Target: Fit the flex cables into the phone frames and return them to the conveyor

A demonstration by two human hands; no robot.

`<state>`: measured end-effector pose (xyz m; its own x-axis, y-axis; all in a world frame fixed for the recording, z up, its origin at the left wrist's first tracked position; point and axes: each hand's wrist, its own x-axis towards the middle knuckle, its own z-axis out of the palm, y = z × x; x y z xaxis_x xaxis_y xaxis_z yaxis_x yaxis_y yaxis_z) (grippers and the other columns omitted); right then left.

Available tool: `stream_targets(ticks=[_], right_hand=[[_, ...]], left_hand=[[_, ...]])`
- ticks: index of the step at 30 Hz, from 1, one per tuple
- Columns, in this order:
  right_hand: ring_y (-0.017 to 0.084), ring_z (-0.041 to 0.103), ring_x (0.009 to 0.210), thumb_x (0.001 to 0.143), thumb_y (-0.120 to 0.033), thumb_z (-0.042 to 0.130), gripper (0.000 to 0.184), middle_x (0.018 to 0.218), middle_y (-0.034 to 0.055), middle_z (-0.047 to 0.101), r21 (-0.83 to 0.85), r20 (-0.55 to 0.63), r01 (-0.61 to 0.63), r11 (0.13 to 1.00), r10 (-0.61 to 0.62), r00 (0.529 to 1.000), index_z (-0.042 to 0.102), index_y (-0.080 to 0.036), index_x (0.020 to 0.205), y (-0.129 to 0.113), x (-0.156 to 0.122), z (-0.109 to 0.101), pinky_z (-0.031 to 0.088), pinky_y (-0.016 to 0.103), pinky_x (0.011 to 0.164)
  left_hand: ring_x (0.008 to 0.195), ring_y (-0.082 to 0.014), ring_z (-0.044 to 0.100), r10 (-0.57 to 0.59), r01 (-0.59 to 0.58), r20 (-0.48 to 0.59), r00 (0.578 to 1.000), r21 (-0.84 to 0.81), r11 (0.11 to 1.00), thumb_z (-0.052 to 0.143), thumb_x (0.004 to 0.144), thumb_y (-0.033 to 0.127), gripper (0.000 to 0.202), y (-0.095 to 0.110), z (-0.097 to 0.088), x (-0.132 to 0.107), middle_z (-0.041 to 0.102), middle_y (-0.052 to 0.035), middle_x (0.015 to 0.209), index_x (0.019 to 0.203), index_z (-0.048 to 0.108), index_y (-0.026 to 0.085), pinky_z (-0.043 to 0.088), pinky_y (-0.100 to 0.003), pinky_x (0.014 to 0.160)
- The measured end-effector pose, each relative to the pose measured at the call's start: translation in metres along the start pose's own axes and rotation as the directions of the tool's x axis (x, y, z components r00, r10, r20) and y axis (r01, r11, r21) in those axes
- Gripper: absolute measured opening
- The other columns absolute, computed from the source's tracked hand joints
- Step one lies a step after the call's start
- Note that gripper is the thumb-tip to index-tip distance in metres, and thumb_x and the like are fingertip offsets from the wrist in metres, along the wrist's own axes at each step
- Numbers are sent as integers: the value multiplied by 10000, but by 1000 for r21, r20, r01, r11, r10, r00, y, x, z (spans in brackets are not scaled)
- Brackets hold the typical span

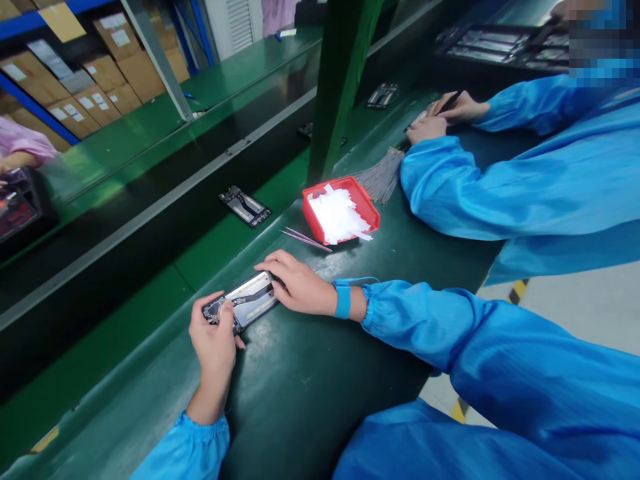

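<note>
An opened smartphone body point(254, 308), with its circuit board and inner metal plate showing, is held tilted just above the green bench. My left hand point(214, 340) grips its near left end, thumb on the board and fingers round the edge. At the opposite end, my right hand point(303, 288) is closed round the phone's edge, and its palm hides that corner. A blue band point(343, 299) circles my right wrist. Beyond my right hand lie pink tweezers point(306, 239), beside a red bin point(369, 208) heaped with white strips point(337, 215).
Another opened phone point(245, 207) lies on the green conveyor. Grey wires point(383, 175) are bundled behind the bin, near a green post point(345, 87). At right, a co-worker's hands point(445, 117) work on a part. Cardboard boxes point(75, 117) fill shelves at back left.
</note>
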<state>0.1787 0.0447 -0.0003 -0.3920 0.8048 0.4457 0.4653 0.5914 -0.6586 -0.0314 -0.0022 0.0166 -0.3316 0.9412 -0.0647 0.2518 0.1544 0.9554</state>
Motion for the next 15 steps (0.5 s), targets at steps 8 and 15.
stream_targets(ticks=[8, 15], right_hand=[[245, 602, 1004, 1001, -125, 478, 290, 1083, 118, 651, 12, 136, 10, 1000, -12, 991, 605, -119, 1262, -13, -5, -1, 507, 403, 916], [197, 638, 974, 939, -235, 666, 296, 1122, 85, 617, 428, 233, -275, 861, 189, 954, 522, -176, 1190, -20, -13, 3, 582, 319, 783]], left_hand=[[744, -207, 726, -62, 204, 379, 923, -348, 915, 710, 842, 620, 678, 1, -3, 8, 700, -93, 1143, 1388, 574, 242, 585, -273, 437], [1044, -197, 703, 58, 37, 267, 962, -338, 941, 858, 778, 389, 567, -7, 6, 2, 719, -66, 1207, 1263, 616, 222, 574, -291, 915]])
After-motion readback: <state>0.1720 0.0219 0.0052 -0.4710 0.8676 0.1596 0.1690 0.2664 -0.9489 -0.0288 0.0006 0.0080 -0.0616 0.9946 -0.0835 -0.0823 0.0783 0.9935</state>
